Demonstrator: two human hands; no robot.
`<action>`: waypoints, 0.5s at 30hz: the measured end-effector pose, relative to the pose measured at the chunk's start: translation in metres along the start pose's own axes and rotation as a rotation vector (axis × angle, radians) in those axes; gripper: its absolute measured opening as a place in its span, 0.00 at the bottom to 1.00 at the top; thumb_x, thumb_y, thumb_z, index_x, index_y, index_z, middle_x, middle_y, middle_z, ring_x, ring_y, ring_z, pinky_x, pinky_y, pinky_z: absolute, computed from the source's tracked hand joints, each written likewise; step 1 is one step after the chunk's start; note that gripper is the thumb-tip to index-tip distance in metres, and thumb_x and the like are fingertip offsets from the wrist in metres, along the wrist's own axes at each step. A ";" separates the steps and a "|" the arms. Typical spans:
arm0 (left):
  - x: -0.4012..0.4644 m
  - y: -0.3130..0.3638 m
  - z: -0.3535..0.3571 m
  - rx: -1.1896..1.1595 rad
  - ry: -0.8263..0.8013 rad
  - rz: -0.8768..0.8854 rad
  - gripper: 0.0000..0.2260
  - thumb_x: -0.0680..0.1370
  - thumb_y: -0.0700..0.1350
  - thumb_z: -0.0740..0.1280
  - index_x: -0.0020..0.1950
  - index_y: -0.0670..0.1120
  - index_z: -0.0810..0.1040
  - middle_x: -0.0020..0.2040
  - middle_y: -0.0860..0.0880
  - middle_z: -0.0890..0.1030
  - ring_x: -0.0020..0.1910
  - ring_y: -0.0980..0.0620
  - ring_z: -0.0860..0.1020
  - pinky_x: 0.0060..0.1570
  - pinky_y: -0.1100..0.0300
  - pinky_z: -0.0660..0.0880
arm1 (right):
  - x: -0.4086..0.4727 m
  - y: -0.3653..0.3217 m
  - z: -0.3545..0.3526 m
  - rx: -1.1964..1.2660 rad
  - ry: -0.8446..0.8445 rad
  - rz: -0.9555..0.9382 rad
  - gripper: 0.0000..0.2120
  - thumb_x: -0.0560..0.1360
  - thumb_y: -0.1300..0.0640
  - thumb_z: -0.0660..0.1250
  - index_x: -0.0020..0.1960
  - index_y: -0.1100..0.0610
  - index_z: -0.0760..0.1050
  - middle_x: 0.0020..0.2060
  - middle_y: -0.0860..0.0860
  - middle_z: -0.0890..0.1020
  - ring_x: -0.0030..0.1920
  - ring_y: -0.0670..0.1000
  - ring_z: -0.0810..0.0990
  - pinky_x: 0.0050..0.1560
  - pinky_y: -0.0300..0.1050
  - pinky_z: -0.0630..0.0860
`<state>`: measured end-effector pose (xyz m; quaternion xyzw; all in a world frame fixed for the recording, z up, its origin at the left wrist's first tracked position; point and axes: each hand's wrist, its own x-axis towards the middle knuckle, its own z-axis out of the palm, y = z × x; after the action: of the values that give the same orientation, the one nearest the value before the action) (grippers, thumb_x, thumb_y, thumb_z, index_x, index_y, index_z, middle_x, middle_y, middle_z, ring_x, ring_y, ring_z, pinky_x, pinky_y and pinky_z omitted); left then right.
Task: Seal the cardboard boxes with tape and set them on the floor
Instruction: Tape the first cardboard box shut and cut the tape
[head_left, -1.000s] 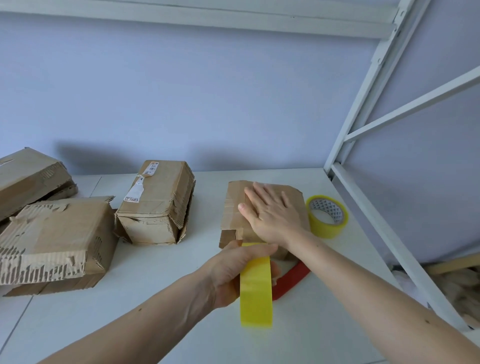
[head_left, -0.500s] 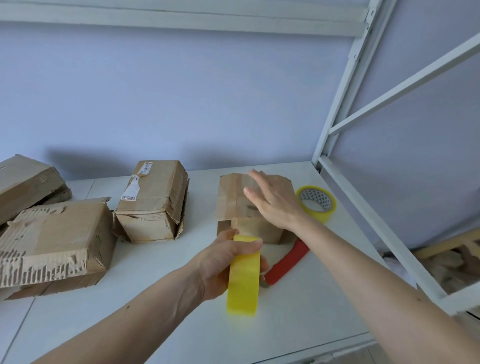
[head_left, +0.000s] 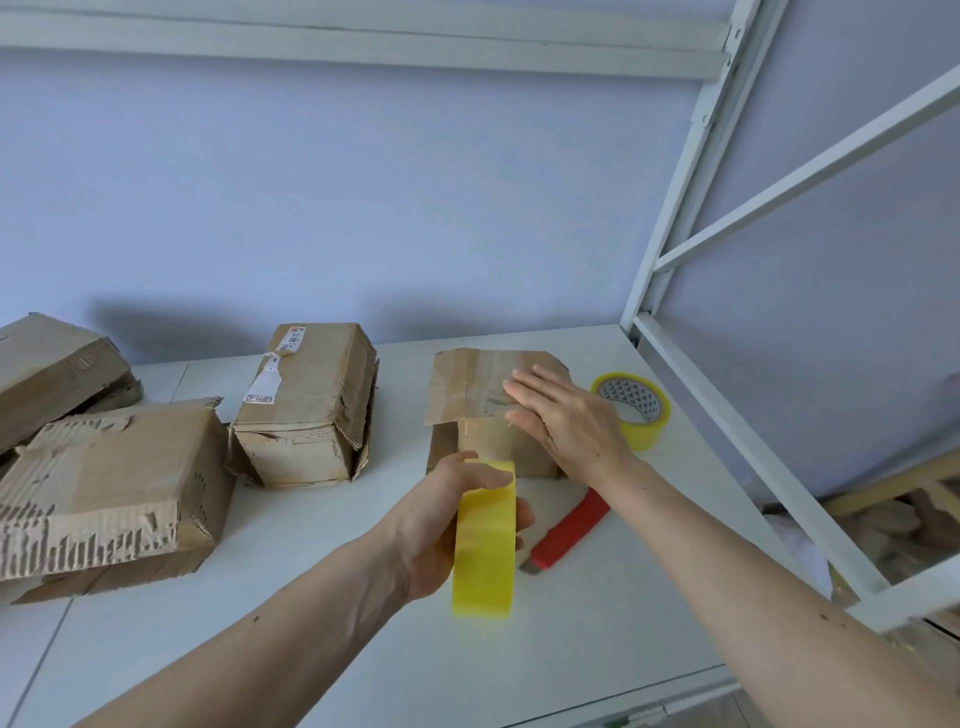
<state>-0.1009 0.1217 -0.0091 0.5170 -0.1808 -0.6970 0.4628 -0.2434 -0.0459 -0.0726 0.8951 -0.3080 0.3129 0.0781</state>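
L hand grips yellow tape roll upright above white worktop, R hand flat w/ fingers spread at small cardboard box, red cutter just beside, 2nd tape roll behind.

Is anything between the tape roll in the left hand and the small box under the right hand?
Nothing visible: bare table separates the tape roll in the left hand from the small box.
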 end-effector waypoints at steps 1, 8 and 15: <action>0.000 0.004 0.000 0.018 -0.021 0.002 0.12 0.78 0.39 0.68 0.60 0.43 0.72 0.42 0.40 0.83 0.40 0.44 0.83 0.47 0.49 0.80 | 0.008 -0.002 -0.006 0.037 -0.053 0.050 0.30 0.83 0.36 0.48 0.63 0.52 0.81 0.63 0.49 0.82 0.66 0.52 0.78 0.49 0.52 0.83; 0.010 0.026 -0.002 -0.027 -0.070 -0.094 0.17 0.80 0.51 0.67 0.59 0.39 0.73 0.37 0.41 0.80 0.33 0.47 0.79 0.36 0.56 0.81 | 0.072 0.008 -0.029 0.134 -0.348 0.308 0.35 0.79 0.31 0.44 0.45 0.58 0.78 0.39 0.52 0.81 0.45 0.57 0.78 0.45 0.52 0.75; 0.043 0.035 -0.003 0.001 0.050 -0.017 0.20 0.79 0.48 0.70 0.69 0.44 0.71 0.52 0.37 0.80 0.34 0.46 0.83 0.40 0.51 0.80 | 0.109 0.012 -0.026 0.134 -0.520 0.390 0.31 0.83 0.35 0.49 0.31 0.57 0.58 0.26 0.52 0.66 0.30 0.54 0.69 0.32 0.47 0.62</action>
<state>-0.0838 0.0689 -0.0088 0.5359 -0.1654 -0.6877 0.4610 -0.1972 -0.1019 0.0141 0.8724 -0.4616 0.1025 -0.1238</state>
